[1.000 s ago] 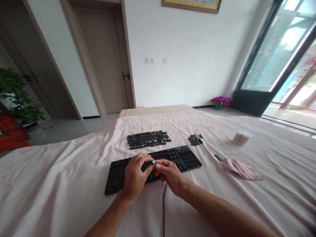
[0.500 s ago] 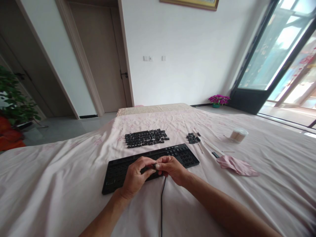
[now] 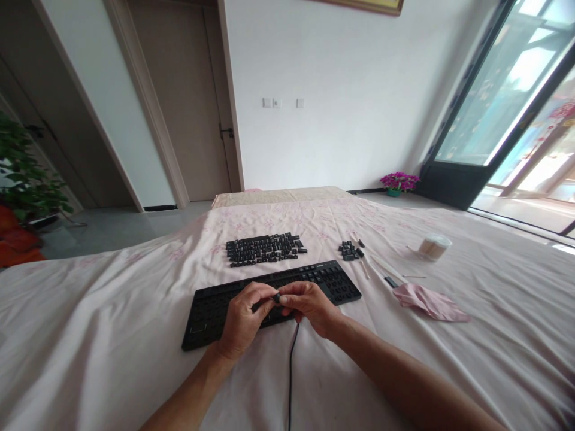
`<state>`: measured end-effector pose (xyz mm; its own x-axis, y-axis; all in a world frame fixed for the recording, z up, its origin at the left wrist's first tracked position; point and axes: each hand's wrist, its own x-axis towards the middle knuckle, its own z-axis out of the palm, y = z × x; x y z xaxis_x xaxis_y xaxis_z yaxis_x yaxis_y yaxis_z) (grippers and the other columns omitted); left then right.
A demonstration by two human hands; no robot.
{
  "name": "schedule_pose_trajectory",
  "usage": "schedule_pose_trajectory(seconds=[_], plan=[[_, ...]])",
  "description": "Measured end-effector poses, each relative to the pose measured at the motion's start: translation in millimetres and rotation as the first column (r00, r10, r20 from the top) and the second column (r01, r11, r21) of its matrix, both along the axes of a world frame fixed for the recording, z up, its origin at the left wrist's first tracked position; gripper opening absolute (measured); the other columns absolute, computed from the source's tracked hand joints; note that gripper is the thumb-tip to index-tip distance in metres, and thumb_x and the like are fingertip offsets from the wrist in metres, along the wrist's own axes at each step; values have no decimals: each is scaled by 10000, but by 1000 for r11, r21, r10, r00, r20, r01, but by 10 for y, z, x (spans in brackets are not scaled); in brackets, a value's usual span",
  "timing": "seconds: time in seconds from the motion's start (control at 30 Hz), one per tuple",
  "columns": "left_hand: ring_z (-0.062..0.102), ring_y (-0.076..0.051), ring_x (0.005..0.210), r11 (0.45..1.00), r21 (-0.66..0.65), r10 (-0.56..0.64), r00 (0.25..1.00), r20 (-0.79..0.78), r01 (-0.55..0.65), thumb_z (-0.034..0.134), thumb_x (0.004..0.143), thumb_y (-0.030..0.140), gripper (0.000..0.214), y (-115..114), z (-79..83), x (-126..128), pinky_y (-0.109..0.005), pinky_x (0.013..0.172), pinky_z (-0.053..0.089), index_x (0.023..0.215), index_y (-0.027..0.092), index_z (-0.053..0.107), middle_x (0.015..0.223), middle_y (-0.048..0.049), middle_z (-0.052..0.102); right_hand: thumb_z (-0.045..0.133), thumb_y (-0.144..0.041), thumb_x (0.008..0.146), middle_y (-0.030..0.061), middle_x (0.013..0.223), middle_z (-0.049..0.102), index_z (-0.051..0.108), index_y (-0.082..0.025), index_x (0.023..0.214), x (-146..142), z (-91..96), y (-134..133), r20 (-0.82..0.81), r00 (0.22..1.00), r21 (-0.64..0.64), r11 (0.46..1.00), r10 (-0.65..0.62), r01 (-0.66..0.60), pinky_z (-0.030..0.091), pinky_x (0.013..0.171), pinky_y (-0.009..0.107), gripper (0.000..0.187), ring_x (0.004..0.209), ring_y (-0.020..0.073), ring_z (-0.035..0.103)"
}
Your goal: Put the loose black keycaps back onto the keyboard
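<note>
Above the middle of a black keyboard (image 3: 206,308), my left hand (image 3: 246,312) and my right hand (image 3: 309,304) meet at their fingertips. Between them they pinch a small black keycap (image 3: 277,297), partly covered by the fingers. Most keys are off the keyboard's left and middle parts. Behind it lies a wide block of loose keycaps (image 3: 265,248), with a smaller group of keycaps (image 3: 350,250) to its right. A black cable (image 3: 291,371) runs from near my right hand toward me.
A pink cloth (image 3: 429,302) lies at the right, beside a dark flat piece (image 3: 391,281). Farther back stands a clear tub of cotton swabs (image 3: 435,246). Loose swabs lie near it, one (image 3: 366,269) by the small keycap group. A wrinkled pale pink sheet (image 3: 112,335) covers the surface.
My fingers have turned slightly around the keycap, so its dark side shows more. Both hands stay together over the keyboard; the view has shifted a little.
</note>
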<state>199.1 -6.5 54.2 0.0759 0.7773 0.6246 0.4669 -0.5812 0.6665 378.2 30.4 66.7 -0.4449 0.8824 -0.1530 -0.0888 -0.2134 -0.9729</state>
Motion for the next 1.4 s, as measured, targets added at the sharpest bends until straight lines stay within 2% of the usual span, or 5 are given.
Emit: schedule_pose_trajectory(seconds=[0.57, 0.83, 0.97, 1.1, 1.4], plan=[[694, -170, 928, 984, 115, 150, 983, -107, -137, 628, 851, 209, 135, -58, -104, -7, -278, 826, 571, 951, 222, 719, 1055, -49, 701, 807, -443, 560, 24, 628, 671, 714, -111, 875, -72, -61, -44, 40, 996, 37, 996, -79, 78, 407, 413, 185, 467, 566, 157, 648], [702, -128, 783, 999, 44, -5, 987, -161, 12, 643, 850, 282, 296, 39, -31, -114, -269, 812, 569, 1144, 252, 655, 1124, -42, 704, 738, -456, 669, 26, 670, 691, 745, -145, 934, 164, -33, 95, 199, 977, 211, 977, -74, 31, 441, 471, 220, 409, 585, 152, 635], [702, -158, 835, 961, -30, 272, 959, -82, -275, 595, 864, 396, 383, 190, 131, -594, -307, 859, 546, 1218, 249, 608, 1138, -40, 708, 661, -401, 765, 40, 789, 730, 768, -197, 927, 682, -20, 381, 414, 826, 552, 827, -383, 107, 496, 639, 291, 281, 735, 196, 660], [688, -195, 896, 798, -108, 595, 803, -16, -593, 573, 839, 455, 380, 301, 81, -1225, -317, 863, 528, 1133, 232, 663, 1108, -30, 719, 615, -356, 826, 8, 944, 731, 774, -293, 931, 1125, -70, 589, 573, 523, 760, 647, -631, -52, 468, 754, 312, 200, 869, 213, 662], [690, -235, 936, 752, -429, 509, 855, -105, -500, 586, 779, 542, 447, 418, -438, -1687, -290, 784, 521, 1061, 221, 717, 1042, -54, 747, 588, -370, 884, -7, 953, 717, 765, -315, 955, 1192, -230, 620, 592, 448, 802, 545, -670, -244, 435, 722, 266, 198, 906, 176, 643]])
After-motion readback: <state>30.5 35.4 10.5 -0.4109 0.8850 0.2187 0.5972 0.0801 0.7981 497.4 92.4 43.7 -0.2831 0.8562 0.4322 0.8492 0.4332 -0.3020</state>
